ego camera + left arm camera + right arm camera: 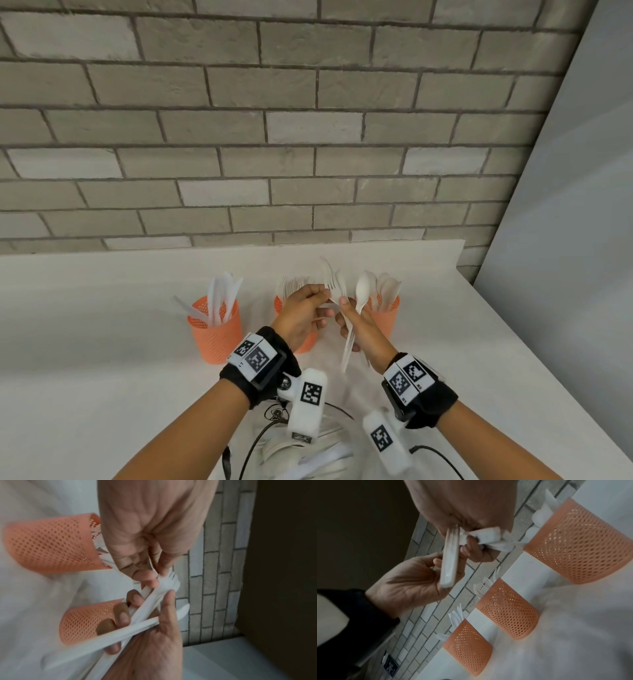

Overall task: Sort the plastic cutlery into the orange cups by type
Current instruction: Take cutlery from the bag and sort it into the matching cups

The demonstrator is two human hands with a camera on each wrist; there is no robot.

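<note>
Hands: both raised together above the middle of the surface, in front of the cups.
Right hand (356,329): fingers curled round a mixed bundle (349,308) of white forks and at least one spoon, handles hanging down.
Left hand (301,317): thumb and fingertips pinching the tined head of one fork (331,291) in that bundle.
Step in hand: judged to be separating a single fork from the held bundle.
Fork cup (301,329): orange mesh, directly behind the left hand, forks standing in it.
Spoon cup (385,317): just behind the right hand, towards the surface's right edge; holds spoons.
Knife cup (215,330): well to the left; holds knives.
Next move: should call for drawing the fork free without dragging the others, then lowering it handle-first into the fork cup.
Unsorted stock: pale heap of cutlery (308,455) at the near edge, blurred.
</note>
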